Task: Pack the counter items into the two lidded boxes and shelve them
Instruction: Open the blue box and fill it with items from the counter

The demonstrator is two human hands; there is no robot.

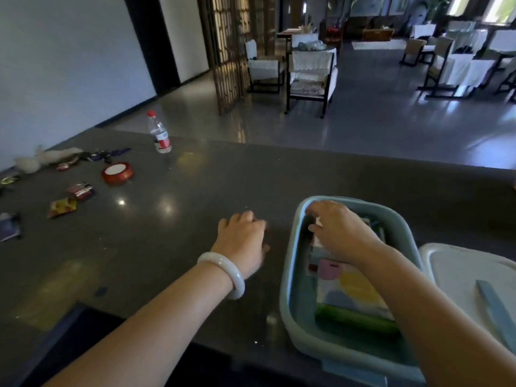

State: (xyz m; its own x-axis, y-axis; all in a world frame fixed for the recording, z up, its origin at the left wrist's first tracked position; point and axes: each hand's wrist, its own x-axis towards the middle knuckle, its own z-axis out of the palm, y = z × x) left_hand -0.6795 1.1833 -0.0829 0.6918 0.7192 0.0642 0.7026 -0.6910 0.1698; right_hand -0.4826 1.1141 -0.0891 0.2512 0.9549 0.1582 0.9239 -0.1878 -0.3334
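A pale green box [290, 275] stands open on the dark counter [173, 224] at the lower right. Inside lie a colourful packet [351, 289] and a green item [354, 319]. My right hand [340, 233] reaches into the box's far end, its fingers curled on a small white item there. To the left of the box my left hand [243, 241] rests on the counter with loosely curled fingers and holds nothing. The box's white lid [469, 277] lies beside it at the right edge.
At the counter's far left lie several small snack packets [62, 206], a red round tin [117, 172], a white fluffy thing [44, 159] and a water bottle [159, 134]. Chairs and tables stand on the floor beyond the counter.
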